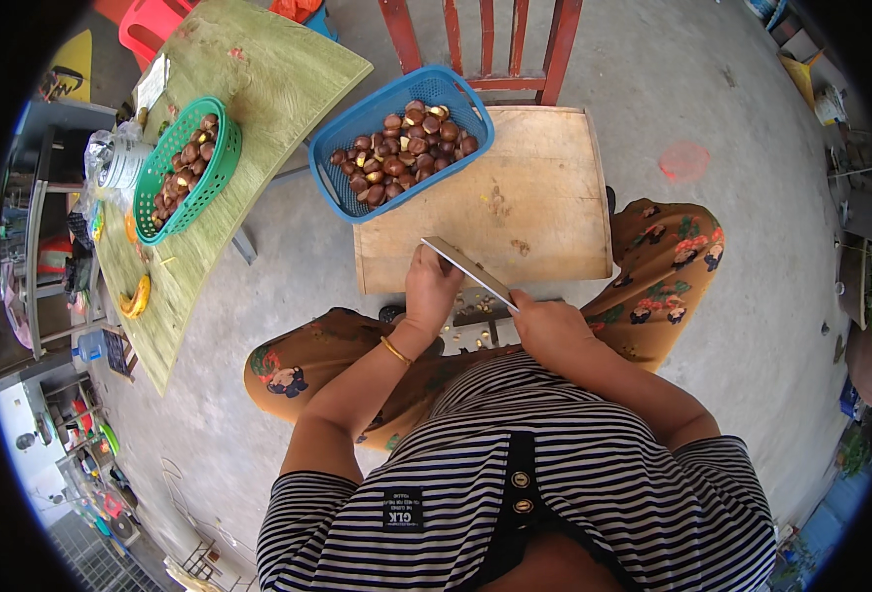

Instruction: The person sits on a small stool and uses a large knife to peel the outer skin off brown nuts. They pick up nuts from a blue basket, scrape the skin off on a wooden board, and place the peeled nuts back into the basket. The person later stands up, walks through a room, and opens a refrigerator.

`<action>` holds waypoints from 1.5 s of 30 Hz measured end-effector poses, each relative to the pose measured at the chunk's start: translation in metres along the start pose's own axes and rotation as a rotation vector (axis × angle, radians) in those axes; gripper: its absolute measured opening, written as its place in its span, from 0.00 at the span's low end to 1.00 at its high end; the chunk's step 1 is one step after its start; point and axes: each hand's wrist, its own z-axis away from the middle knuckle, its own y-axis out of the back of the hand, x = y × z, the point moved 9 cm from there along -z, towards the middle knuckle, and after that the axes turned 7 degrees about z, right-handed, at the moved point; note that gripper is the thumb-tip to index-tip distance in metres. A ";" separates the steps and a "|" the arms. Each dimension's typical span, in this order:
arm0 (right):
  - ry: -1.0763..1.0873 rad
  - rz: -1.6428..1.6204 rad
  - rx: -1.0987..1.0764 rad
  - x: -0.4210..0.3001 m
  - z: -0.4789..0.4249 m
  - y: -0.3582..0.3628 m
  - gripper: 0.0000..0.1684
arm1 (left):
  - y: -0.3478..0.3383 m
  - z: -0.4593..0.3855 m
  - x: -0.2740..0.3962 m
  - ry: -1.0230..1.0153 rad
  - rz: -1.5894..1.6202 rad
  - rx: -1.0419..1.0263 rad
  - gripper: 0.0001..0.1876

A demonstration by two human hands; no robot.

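My right hand (552, 325) grips the handle end of a broad-bladed knife (469, 272), a cleaver by its shape, over the near edge of a wooden board (554, 185). At the blade's far end, my left hand (433, 285) is curled with its fingertips close under the blade; whether a chestnut is between them is hidden. Ahead, a blue plastic basket (320, 177) rests on the board's left part, holding many brown chestnuts (395, 165), some with pale yellow cut spots. Small brown scraps lie on the board.
A green table (273, 66) at the left bears a green plastic basket (221, 174) of chestnuts, a banana (135, 297) and a white container (123, 164). A red wooden chair (547, 55) stands beyond the board. Pale shell bits (482, 334) lie below its near edge, between my knees.
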 end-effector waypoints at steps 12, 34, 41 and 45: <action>0.027 -0.022 0.026 -0.007 -0.045 -0.008 0.12 | -0.001 -0.001 -0.001 -0.001 0.033 -0.020 0.11; -0.094 -0.092 0.101 0.002 -0.046 -0.014 0.18 | -0.009 -0.011 -0.030 0.154 0.167 -0.123 0.17; -0.091 -0.097 0.091 0.003 -0.047 -0.018 0.18 | 0.029 -0.012 0.010 0.084 0.953 -0.113 0.16; -0.016 -0.117 0.130 0.004 -0.037 -0.008 0.18 | 0.045 -0.013 0.023 0.055 0.962 -0.099 0.18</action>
